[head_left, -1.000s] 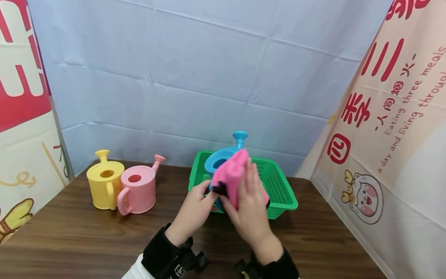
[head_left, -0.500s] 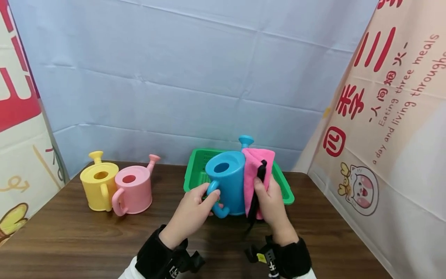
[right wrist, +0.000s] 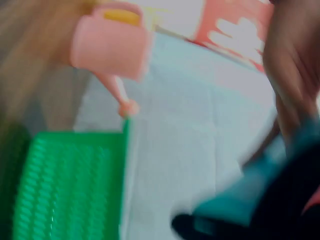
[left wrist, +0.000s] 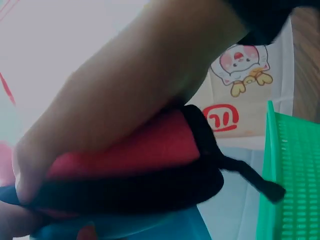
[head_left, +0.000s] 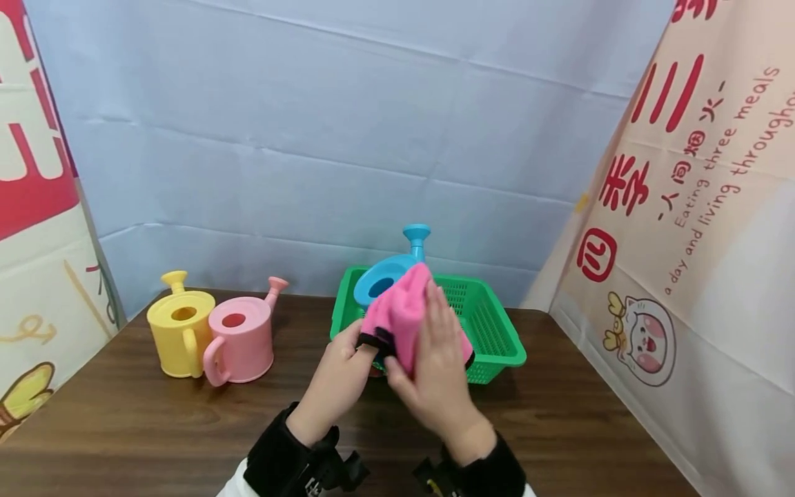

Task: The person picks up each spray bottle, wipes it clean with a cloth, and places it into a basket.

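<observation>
A blue watering can [head_left: 373, 278] is held up, tilted, over the front of a green plastic basket [head_left: 497, 338]. My left hand [head_left: 338, 379] grips it at its handle side; the handle itself is hidden in the head view. My right hand [head_left: 437, 376] holds a pink cloth [head_left: 397, 310] with black edging against the near side of the can, the thumb toward the left. Much of the can's body is covered by the cloth. In the left wrist view the cloth [left wrist: 135, 150] bends along the can, and a black strip hangs off its end.
A yellow watering can [head_left: 177, 338] and a pink watering can [head_left: 248, 345] stand side by side at the left on the dark wooden table [head_left: 155, 435]. A light blue cloth backdrop [head_left: 298, 138] rises behind, with a printed cloth [head_left: 702, 276] at the right.
The right hand has swung the cloth from the can's right side across its front. The can has turned and tilted with the left hand, and its spout has shifted slightly left.
</observation>
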Demonstrator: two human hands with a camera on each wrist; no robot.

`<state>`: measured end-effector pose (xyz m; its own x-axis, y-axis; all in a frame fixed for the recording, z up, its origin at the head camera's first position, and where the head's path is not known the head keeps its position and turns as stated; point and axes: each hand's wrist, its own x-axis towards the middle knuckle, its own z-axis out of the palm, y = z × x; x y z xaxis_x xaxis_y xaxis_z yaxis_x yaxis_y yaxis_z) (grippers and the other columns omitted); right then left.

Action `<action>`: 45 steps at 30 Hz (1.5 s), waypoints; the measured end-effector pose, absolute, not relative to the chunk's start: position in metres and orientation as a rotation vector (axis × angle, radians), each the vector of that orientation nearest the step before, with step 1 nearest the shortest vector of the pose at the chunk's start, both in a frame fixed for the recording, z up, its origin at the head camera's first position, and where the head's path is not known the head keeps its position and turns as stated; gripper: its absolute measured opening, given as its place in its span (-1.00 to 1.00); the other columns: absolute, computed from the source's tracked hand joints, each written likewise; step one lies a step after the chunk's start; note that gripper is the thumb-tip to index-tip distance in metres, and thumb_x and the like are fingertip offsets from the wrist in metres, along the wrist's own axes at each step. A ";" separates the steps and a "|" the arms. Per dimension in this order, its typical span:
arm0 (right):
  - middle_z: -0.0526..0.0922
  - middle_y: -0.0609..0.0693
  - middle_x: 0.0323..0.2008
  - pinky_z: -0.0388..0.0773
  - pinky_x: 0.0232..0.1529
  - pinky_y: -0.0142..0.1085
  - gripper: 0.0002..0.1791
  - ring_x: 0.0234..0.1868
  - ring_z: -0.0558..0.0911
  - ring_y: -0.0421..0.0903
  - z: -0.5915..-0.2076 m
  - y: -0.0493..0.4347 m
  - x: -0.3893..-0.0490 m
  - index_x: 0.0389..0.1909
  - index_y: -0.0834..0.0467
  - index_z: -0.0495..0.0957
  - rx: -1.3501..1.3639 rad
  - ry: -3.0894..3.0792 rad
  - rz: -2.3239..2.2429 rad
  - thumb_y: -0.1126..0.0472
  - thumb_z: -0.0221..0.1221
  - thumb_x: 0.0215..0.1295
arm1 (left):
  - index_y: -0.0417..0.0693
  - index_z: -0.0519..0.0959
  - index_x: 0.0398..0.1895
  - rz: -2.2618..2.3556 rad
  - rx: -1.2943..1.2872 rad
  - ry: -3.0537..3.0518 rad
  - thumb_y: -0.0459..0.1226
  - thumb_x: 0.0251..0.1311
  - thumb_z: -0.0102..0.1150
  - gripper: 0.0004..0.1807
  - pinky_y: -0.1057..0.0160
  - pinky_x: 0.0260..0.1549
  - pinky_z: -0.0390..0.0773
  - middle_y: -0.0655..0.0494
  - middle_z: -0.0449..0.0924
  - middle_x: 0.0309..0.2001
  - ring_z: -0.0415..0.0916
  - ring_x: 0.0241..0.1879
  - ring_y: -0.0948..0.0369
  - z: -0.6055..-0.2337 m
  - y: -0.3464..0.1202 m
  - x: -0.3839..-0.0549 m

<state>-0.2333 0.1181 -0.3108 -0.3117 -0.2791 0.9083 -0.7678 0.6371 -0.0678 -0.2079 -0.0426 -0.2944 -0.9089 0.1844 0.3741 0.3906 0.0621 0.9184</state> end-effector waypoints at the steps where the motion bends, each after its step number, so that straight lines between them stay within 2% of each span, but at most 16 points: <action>1: 0.12 0.25 0.35 0.08 0.26 0.05 -0.22 0.33 0.14 0.19 -0.314 0.114 -0.233 0.36 0.39 0.03 0.830 -1.855 0.554 -0.12 -0.12 0.36 | -0.12 0.50 -0.09 -1.947 -0.601 -2.171 -0.19 0.41 -0.13 -0.75 0.17 -0.27 0.52 0.00 0.50 -0.24 0.45 -0.23 0.15 -0.295 -0.042 -0.209; 3: 0.03 0.27 0.39 0.01 0.28 0.10 -0.22 0.36 0.06 0.25 -0.318 0.112 -0.232 0.37 0.42 -0.02 0.823 -1.823 0.485 -0.12 -0.17 0.40 | -0.12 0.49 -0.06 -1.915 -0.619 -2.189 -0.20 0.41 -0.15 -0.74 0.17 -0.28 0.51 0.02 0.50 -0.22 0.44 -0.24 0.16 -0.296 -0.042 -0.209; 7: 0.18 0.24 0.33 0.12 0.23 0.12 -0.26 0.32 0.16 0.23 -0.315 0.121 -0.236 0.33 0.42 0.06 0.819 -1.774 0.594 -0.06 -0.10 0.36 | -0.17 0.46 -0.09 -1.876 -0.703 -2.248 -0.08 0.43 -0.18 -0.66 0.15 -0.31 0.56 0.00 0.46 -0.28 0.46 -0.30 0.16 -0.298 -0.039 -0.209; 10: 0.40 0.21 0.09 0.34 0.06 -0.07 -0.39 0.10 0.40 0.09 -0.308 0.132 -0.238 0.21 0.40 0.22 0.878 -1.795 0.771 0.10 0.02 0.25 | -0.18 0.43 -0.20 -1.861 -0.727 -2.295 -0.02 0.41 -0.17 -0.62 0.19 -0.34 0.57 0.00 0.44 -0.38 0.48 -0.36 0.17 -0.296 -0.040 -0.208; 13: 0.46 0.08 -0.23 0.42 -0.22 -0.33 -0.64 -0.23 0.48 -0.10 -0.303 0.145 -0.237 -0.05 0.32 0.38 0.873 -1.850 1.000 0.29 0.04 0.12 | -0.18 0.43 -0.27 -1.826 -0.727 -2.338 0.00 0.39 -0.13 -0.61 0.24 -0.37 0.56 0.04 0.53 -0.37 0.53 -0.34 0.20 -0.293 -0.043 -0.206; 15: 0.44 0.02 -0.32 0.41 -0.34 -0.41 -0.76 -0.32 0.46 -0.18 -0.300 0.155 -0.237 -0.13 0.32 0.38 0.823 -1.903 1.184 0.35 -0.02 0.17 | -0.17 0.44 -0.28 -1.802 -0.733 -2.354 -0.02 0.38 -0.11 -0.63 0.25 -0.38 0.55 0.03 0.59 -0.31 0.55 -0.29 0.21 -0.291 -0.046 -0.204; 19: 0.46 -0.01 -0.33 0.44 -0.29 -0.43 -0.77 -0.27 0.50 -0.22 -0.296 0.172 -0.235 -0.08 0.30 0.39 0.708 -1.950 1.524 0.30 -0.14 0.35 | -0.18 0.44 -0.32 -1.808 -0.754 -2.356 -0.02 0.37 -0.08 -0.62 0.24 -0.35 0.56 0.01 0.61 -0.28 0.56 -0.25 0.19 -0.288 -0.045 -0.202; 23: 0.49 0.00 -0.38 0.48 -0.35 -0.37 -0.80 -0.38 0.55 -0.18 -0.296 0.168 -0.235 -0.10 0.27 0.37 0.736 -1.961 1.505 0.31 -0.10 0.32 | -0.21 0.45 -0.26 -1.881 -0.727 -2.313 0.00 0.36 -0.08 -0.60 0.22 -0.32 0.58 -0.01 0.59 -0.24 0.56 -0.22 0.16 -0.289 -0.044 -0.202; 26: 0.48 0.00 -0.32 0.46 -0.29 -0.29 -0.70 -0.34 0.52 -0.15 -0.300 0.152 -0.236 -0.06 0.25 0.34 0.799 -1.963 1.236 0.30 0.05 0.18 | -0.20 0.47 -0.15 -1.946 -0.683 -2.257 -0.01 0.38 -0.10 -0.60 0.21 -0.29 0.58 -0.04 0.55 -0.19 0.55 -0.20 0.14 -0.292 -0.044 -0.205; 28: 0.48 0.12 -0.07 0.42 -0.06 -0.14 -0.48 -0.06 0.49 -0.03 -0.305 0.138 -0.237 0.12 0.31 0.29 0.838 -1.955 0.958 0.23 0.11 0.13 | -0.18 0.47 -0.08 -1.984 -0.654 -2.225 -0.07 0.41 -0.14 -0.64 0.20 -0.27 0.57 -0.04 0.53 -0.15 0.52 -0.17 0.13 -0.294 -0.045 -0.208; 30: 0.32 0.19 0.20 0.28 0.12 0.03 -0.29 0.20 0.32 0.09 -0.311 0.126 -0.237 0.29 0.32 0.16 0.838 -1.947 0.707 0.09 0.10 0.18 | -0.16 0.47 -0.04 -1.998 -0.624 -2.205 -0.16 0.42 -0.16 -0.71 0.18 -0.25 0.57 -0.03 0.50 -0.13 0.48 -0.15 0.13 -0.295 -0.045 -0.210; 32: 0.12 0.25 0.35 0.13 0.19 0.18 -0.21 0.33 0.13 0.20 -0.316 0.118 -0.237 0.36 0.37 0.04 0.836 -1.925 0.555 -0.03 0.01 0.26 | -0.15 0.47 -0.04 -1.998 -0.604 -2.201 -0.24 0.41 -0.18 -0.75 0.16 -0.25 0.56 -0.02 0.48 -0.15 0.46 -0.15 0.12 -0.297 -0.046 -0.212; 34: 0.02 0.25 0.39 0.06 0.21 0.22 -0.20 0.37 0.04 0.23 -0.319 0.116 -0.238 0.38 0.37 -0.01 0.835 -1.915 0.524 -0.08 -0.06 0.32 | -0.15 0.47 -0.04 -1.977 -0.604 -2.208 -0.26 0.40 -0.18 -0.75 0.16 -0.27 0.56 -0.01 0.48 -0.17 0.45 -0.18 0.13 -0.298 -0.045 -0.212; 37: 0.08 0.21 0.38 0.08 0.23 0.18 -0.19 0.36 0.09 0.20 -0.318 0.122 -0.241 0.38 0.33 0.01 0.814 -1.902 0.618 -0.03 0.03 0.25 | -0.16 0.46 -0.08 -1.945 -0.644 -2.239 -0.17 0.42 -0.17 -0.73 0.19 -0.30 0.56 -0.01 0.45 -0.28 0.46 -0.25 0.12 -0.299 -0.044 -0.212; 41: 0.37 0.13 0.15 0.34 0.09 -0.08 -0.30 0.14 0.38 0.04 -0.310 0.135 -0.242 0.25 0.27 0.20 0.830 -1.926 0.861 0.16 0.18 0.08 | -0.17 0.45 -0.18 -1.907 -0.679 -2.279 -0.03 0.39 -0.13 -0.63 0.22 -0.35 0.56 0.00 0.44 -0.37 0.47 -0.33 0.12 -0.297 -0.043 -0.210; 45: 0.43 0.04 -0.23 0.44 -0.29 -0.32 -0.60 -0.25 0.46 -0.13 -0.303 0.153 -0.238 0.00 0.26 0.33 0.757 -2.001 1.254 0.29 0.14 0.14 | -0.16 0.46 -0.27 -1.842 -0.696 -2.315 -0.02 0.37 -0.08 -0.64 0.20 -0.41 0.55 0.06 0.57 -0.32 0.52 -0.33 0.18 -0.294 -0.043 -0.207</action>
<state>-0.2377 0.1525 -0.3035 -0.6223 -0.1300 0.7719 -0.7513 0.3758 -0.5425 -0.2069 -0.0432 -0.2942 -0.8903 0.2858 0.3546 0.4097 0.1624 0.8976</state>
